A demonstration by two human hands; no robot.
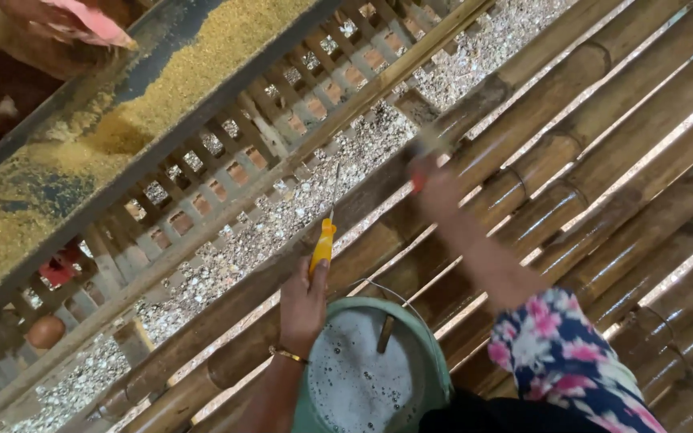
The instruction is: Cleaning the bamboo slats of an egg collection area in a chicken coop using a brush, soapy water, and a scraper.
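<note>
My left hand (302,301), with a gold bracelet on the wrist, grips the yellow handle of a thin-bladed tool (323,247). The blade points up toward the wooden slats. My right hand (436,191) reaches forward over the bamboo poles (603,160) and is blurred. A small red spot shows at its fingers, and I cannot tell whether it holds anything. The right arm wears a floral sleeve (559,353). Between my arms stands a green bucket (436,357) of foamy water with a stick poking out of it.
A long feed trough (162,72) with yellow grain runs diagonally behind a row of wooden slats (226,160). Chickens show at the top left (82,20) and through the slats (58,269). White grit lies below the slatted floor.
</note>
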